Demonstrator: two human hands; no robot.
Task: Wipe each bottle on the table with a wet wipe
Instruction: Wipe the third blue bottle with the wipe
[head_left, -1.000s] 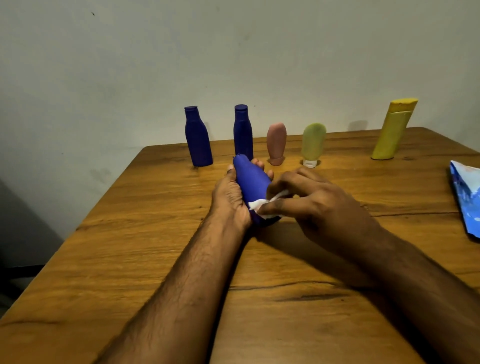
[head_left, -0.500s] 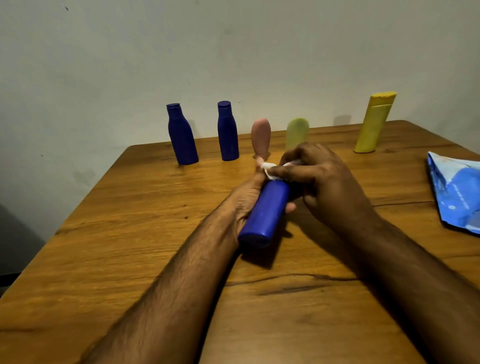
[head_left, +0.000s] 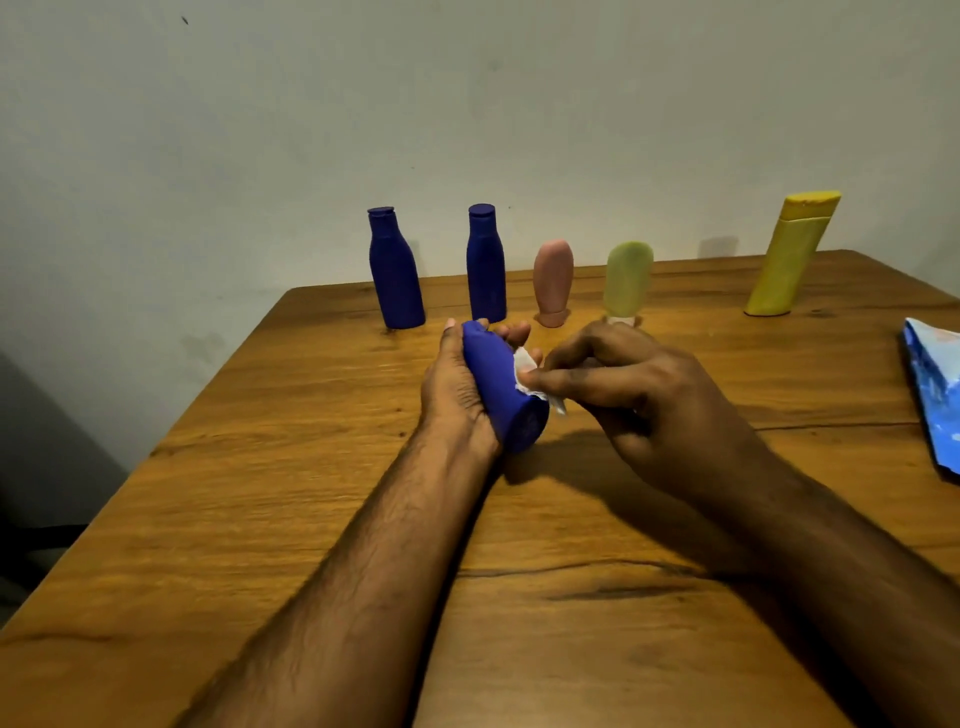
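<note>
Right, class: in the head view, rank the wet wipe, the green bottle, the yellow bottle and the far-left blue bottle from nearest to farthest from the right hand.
1. wet wipe, pinched in the right hand.
2. green bottle, just behind that hand.
3. far-left blue bottle, back left.
4. yellow bottle, back right, though close to third.

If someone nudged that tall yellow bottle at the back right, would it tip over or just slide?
The yellow bottle would probably tip rather than slide: it is tall and narrow on a small base, and it looks tilted to the right already. Its smooth plastic body is likely stiff and light. Lying down, its flattish shape might not roll far.
</note>
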